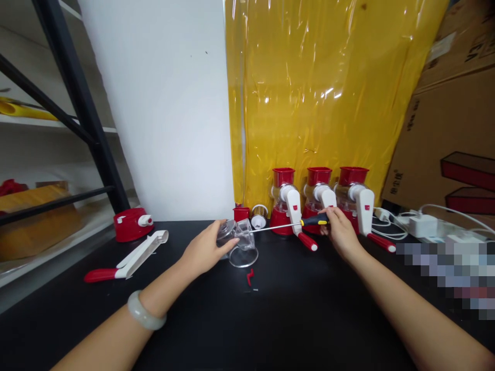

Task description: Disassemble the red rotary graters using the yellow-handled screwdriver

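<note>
My left hand is closed around a clear plastic grater housing that lies tilted on the black table. In my right hand is the black and yellow handle of a screwdriver. Its long metal shaft runs leftward, and the tip reaches the clear housing; exactly where it touches I cannot tell. Just in front of the housing lie a small red bent part and a tiny metal piece. Behind it are a grater drum and a red hopper.
Three assembled red and white rotary graters stand at the back right. To the left are a red base and a white crank with red grip. White cables and chargers lie right; a cardboard box stands behind them.
</note>
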Demonstrator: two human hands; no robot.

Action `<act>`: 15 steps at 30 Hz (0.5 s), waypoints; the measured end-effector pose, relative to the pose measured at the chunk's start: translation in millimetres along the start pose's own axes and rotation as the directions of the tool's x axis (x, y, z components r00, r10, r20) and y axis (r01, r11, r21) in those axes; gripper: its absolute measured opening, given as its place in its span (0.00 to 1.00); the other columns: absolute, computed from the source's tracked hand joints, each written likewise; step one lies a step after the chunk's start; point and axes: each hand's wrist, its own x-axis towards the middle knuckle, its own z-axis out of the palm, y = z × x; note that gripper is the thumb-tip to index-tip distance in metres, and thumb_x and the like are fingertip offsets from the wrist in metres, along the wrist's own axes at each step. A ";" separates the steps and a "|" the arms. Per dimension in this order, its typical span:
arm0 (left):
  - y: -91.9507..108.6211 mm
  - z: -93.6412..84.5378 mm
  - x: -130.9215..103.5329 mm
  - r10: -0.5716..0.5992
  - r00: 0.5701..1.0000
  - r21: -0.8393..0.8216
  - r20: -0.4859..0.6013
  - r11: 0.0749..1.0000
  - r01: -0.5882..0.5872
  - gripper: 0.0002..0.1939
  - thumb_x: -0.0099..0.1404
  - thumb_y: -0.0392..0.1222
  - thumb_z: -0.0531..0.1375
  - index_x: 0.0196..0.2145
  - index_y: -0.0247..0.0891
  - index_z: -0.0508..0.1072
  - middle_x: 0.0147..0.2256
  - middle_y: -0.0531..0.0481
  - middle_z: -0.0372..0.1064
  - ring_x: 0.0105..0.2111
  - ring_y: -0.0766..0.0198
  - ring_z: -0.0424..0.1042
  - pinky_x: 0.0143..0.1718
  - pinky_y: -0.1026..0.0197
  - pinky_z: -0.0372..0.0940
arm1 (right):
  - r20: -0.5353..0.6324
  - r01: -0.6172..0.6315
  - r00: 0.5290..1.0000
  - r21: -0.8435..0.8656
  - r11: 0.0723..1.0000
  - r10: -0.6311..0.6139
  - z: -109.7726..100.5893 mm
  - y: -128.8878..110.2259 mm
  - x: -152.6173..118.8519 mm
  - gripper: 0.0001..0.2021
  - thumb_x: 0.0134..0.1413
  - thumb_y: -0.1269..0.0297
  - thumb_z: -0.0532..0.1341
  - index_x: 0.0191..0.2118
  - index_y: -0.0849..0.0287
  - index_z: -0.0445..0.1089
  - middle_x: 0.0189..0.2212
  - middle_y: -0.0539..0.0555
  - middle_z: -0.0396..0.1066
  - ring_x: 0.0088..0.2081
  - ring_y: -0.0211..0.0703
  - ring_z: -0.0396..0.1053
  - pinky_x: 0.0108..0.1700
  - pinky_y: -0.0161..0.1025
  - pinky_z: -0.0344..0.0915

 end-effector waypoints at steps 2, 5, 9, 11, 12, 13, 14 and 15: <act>-0.6 -0.1 -0.1 0.007 1.000 0.002 0.006 1.000 -0.007 0.31 0.63 0.63 0.54 0.56 0.40 0.62 0.52 0.40 0.69 0.49 0.48 0.70 0.48 0.48 0.65 | -0.021 -0.030 0.999 0.059 0.998 0.031 0.8 -0.2 -0.5 0.13 0.48 0.49 0.65 0.32 0.52 0.68 0.18 0.45 0.61 0.18 0.36 0.57 0.21 0.36 0.56; -1.2 0.2 -0.5 0.011 1.000 0.011 0.005 1.000 -0.011 0.31 0.63 0.63 0.54 0.56 0.41 0.61 0.52 0.40 0.69 0.50 0.48 0.70 0.48 0.48 0.65 | -0.015 -0.083 0.996 0.276 0.958 0.091 4.1 -9.0 -5.6 0.09 0.44 0.58 0.65 0.34 0.51 0.68 0.23 0.46 0.65 0.22 0.37 0.61 0.25 0.37 0.61; 0.0 -0.3 -0.9 0.009 1.000 0.022 0.011 1.000 -0.009 0.32 0.62 0.64 0.54 0.57 0.41 0.61 0.53 0.39 0.68 0.50 0.47 0.70 0.48 0.48 0.65 | 0.120 -0.190 0.981 0.471 0.861 0.151 7.0 -23.4 -12.9 0.08 0.42 0.62 0.63 0.34 0.52 0.70 0.28 0.49 0.67 0.30 0.41 0.67 0.33 0.43 0.67; 0.8 -0.9 -0.9 0.007 1.000 0.028 0.012 1.000 -0.007 0.32 0.62 0.64 0.54 0.56 0.41 0.61 0.53 0.40 0.68 0.50 0.47 0.70 0.48 0.49 0.65 | 0.125 -0.188 0.981 0.470 0.863 0.145 7.4 -24.5 -13.0 0.08 0.46 0.56 0.62 0.33 0.52 0.70 0.28 0.50 0.67 0.32 0.43 0.67 0.33 0.43 0.68; 1.1 -1.1 -0.9 0.007 1.000 0.029 0.012 1.000 -0.008 0.31 0.62 0.63 0.54 0.56 0.41 0.61 0.52 0.40 0.69 0.50 0.47 0.70 0.48 0.49 0.65 | 0.106 -0.170 0.985 0.444 0.880 0.137 7.4 -22.9 -11.9 0.11 0.48 0.51 0.61 0.32 0.52 0.70 0.28 0.50 0.67 0.31 0.43 0.67 0.32 0.43 0.67; 1.0 -1.2 -0.7 0.009 1.000 0.030 0.011 1.000 -0.009 0.31 0.63 0.63 0.54 0.56 0.41 0.61 0.52 0.40 0.69 0.50 0.47 0.70 0.48 0.49 0.65 | 0.077 -0.144 0.989 0.402 0.904 0.123 7.2 -20.3 -10.3 0.15 0.50 0.46 0.59 0.31 0.53 0.70 0.27 0.51 0.67 0.29 0.43 0.67 0.30 0.43 0.67; 0.8 -1.2 -0.6 0.012 1.000 0.029 0.009 1.000 -0.012 0.31 0.63 0.63 0.54 0.56 0.41 0.61 0.52 0.40 0.69 0.50 0.48 0.70 0.48 0.49 0.65 | 0.050 -0.106 0.994 0.346 0.932 0.095 6.9 -17.0 -8.5 0.19 0.50 0.41 0.58 0.30 0.53 0.70 0.25 0.50 0.66 0.27 0.42 0.66 0.28 0.41 0.65; 0.3 -1.1 -0.4 0.016 1.000 0.026 0.008 1.000 -0.017 0.30 0.63 0.63 0.54 0.56 0.41 0.61 0.52 0.40 0.69 0.49 0.48 0.71 0.48 0.49 0.65 | 0.025 -0.066 0.998 0.276 0.959 0.061 6.3 -13.5 -6.7 0.22 0.50 0.38 0.58 0.29 0.53 0.69 0.22 0.49 0.65 0.24 0.41 0.64 0.25 0.40 0.63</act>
